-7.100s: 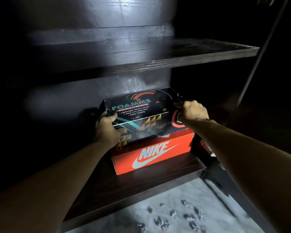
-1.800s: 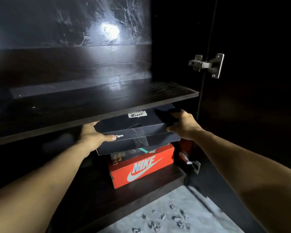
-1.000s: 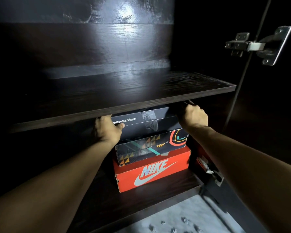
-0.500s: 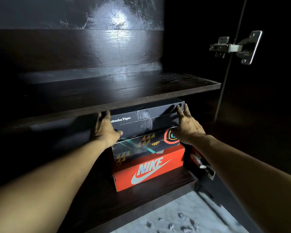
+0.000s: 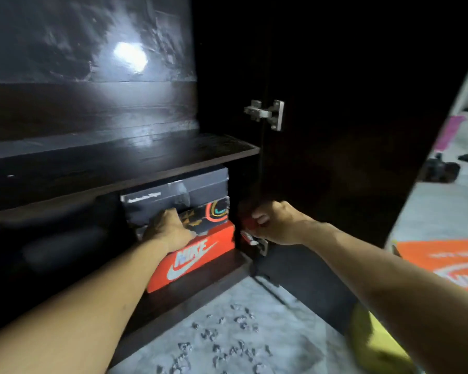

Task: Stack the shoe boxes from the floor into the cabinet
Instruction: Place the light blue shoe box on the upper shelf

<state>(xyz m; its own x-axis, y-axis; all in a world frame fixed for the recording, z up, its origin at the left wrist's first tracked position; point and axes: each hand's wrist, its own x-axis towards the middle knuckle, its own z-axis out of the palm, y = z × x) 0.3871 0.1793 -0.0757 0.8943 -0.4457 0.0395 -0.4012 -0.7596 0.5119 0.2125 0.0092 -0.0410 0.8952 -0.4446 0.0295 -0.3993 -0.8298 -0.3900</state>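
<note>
Three shoe boxes stand stacked in the cabinet's lower compartment. An orange Nike box [image 5: 197, 256] is at the bottom, a patterned box [image 5: 216, 213] lies on it, and a dark grey box [image 5: 179, 197] is on top, just under the shelf. My left hand [image 5: 168, 230] is at the front of the stack, its bent fingers touching the lower front of the dark box. My right hand [image 5: 277, 224] is off the stack to its right, fingers loosely curled and holding nothing, in front of a small red thing [image 5: 247, 224] at the cabinet side.
The upper shelf [image 5: 146, 157] is bare. The open cabinet door [image 5: 335, 171] stands to the right with metal hinges [image 5: 270, 114]. Another orange box [image 5: 443, 263] lies on the floor beyond the door, and a yellow-green object [image 5: 376, 344] lies nearer. The marble floor [image 5: 254, 333] is below.
Both hands have left the sides of the dark box. My left hand moved to the stack's front and my right hand drew back to the right. The view swung right.
</note>
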